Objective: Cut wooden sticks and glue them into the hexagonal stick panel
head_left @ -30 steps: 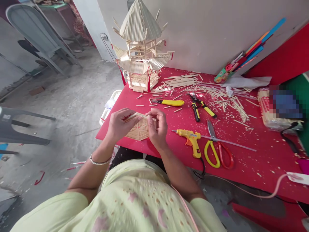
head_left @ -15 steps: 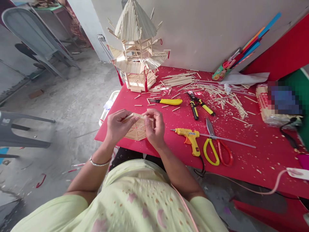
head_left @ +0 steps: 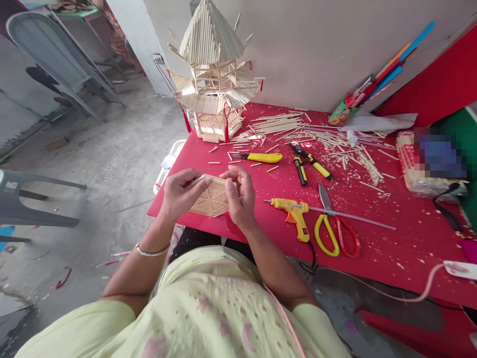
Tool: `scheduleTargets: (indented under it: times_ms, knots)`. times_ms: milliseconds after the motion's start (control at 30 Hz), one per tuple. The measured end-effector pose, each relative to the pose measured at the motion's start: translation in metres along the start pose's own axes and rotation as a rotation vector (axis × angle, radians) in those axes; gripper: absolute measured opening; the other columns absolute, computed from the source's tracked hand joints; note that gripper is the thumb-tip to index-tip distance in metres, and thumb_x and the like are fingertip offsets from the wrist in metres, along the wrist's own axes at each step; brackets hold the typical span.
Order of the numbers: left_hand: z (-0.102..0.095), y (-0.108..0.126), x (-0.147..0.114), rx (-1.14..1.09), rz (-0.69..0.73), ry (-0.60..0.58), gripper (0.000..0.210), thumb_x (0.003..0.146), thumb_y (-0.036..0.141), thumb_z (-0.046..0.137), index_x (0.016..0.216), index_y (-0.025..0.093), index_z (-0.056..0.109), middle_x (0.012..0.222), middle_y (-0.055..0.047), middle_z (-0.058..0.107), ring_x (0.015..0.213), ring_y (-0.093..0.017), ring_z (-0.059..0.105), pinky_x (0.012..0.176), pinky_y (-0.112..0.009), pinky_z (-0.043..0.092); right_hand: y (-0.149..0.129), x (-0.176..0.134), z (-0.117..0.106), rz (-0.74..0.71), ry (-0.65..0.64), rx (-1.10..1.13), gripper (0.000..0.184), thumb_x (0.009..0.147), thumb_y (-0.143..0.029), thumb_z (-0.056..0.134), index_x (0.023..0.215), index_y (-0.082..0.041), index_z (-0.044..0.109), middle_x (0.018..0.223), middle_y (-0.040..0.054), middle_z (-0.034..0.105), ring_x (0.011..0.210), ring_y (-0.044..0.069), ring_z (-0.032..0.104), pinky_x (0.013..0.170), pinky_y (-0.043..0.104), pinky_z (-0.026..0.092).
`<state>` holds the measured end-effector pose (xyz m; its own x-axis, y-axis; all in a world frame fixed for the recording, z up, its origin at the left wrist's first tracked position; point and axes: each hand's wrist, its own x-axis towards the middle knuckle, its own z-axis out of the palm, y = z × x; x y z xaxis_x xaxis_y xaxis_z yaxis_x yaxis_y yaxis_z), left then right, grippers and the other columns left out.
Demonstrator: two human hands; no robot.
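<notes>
Red table [head_left: 276, 228] here is littered with wood bits, and a stick tower [head_left: 208, 102] is parked at upper middle of the frame. Just left of centre, near the table's front edge, a stick panel [head_left: 210, 199] is held up by both hands. Its upper left edge is pinched between thumb and fingers of the left hand [head_left: 181, 194]; the upper right corner is pinched by the right hand [head_left: 240, 196], fingers curled behind. Whether the bottom edge is touching the table can't be told. For a clean hold, the rim is probably best gripped lightly and evenly, since glued sticks could be popped loose. The patterned face is turned toward the bottom of the frame, tilted; it's roughly six-sided, so no real long axis can be picked out, though it's seen widest left to right.
</notes>
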<state>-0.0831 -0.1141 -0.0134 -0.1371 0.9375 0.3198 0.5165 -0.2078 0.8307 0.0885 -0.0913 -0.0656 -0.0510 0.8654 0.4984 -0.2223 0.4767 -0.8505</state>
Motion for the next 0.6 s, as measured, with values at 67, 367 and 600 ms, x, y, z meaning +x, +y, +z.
scheduleTargets:
  times_ms: [67, 367, 600]
  knots:
    - [-0.003, -0.001, -0.002, -0.072, -0.041, -0.015, 0.039, 0.091, 0.052, 0.075, 0.076, 0.017, 0.07, 0.069, -0.002, 0.054, 0.063, -0.012, 0.045, 0.053, -0.025, 0.034, 0.0, 0.001, -0.001, 0.026, 0.002, -0.01, 0.034, 0.109, -0.047, 0.052, 0.136, -0.028, 0.058, 0.117, 0.0059, 0.071, 0.107, 0.019, 0.069, 0.093, 0.034, 0.058]
    - [-0.021, -0.035, -0.008, -0.291, -0.166, -0.068, 0.037, 0.064, 0.04, 0.098, 0.086, 0.017, 0.079, 0.075, -0.004, 0.068, 0.067, -0.015, 0.058, 0.058, -0.025, 0.047, 0.006, 0.011, -0.001, 0.215, 0.168, 0.052, 0.029, 0.101, -0.052, 0.064, 0.113, -0.026, 0.067, 0.101, 0.0007, 0.073, 0.082, 0.013, 0.07, 0.077, 0.027, 0.057]
    - [-0.038, -0.031, -0.009, -0.29, 0.036, 0.094, 0.028, 0.067, 0.038, 0.097, 0.081, 0.02, 0.081, 0.079, -0.004, 0.07, 0.072, -0.016, 0.06, 0.063, -0.029, 0.047, 0.01, 0.011, -0.006, 0.199, 0.208, -0.112, 0.037, 0.099, -0.057, 0.065, 0.086, -0.023, 0.062, 0.078, -0.0031, 0.067, 0.073, 0.013, 0.063, 0.074, 0.027, 0.051]
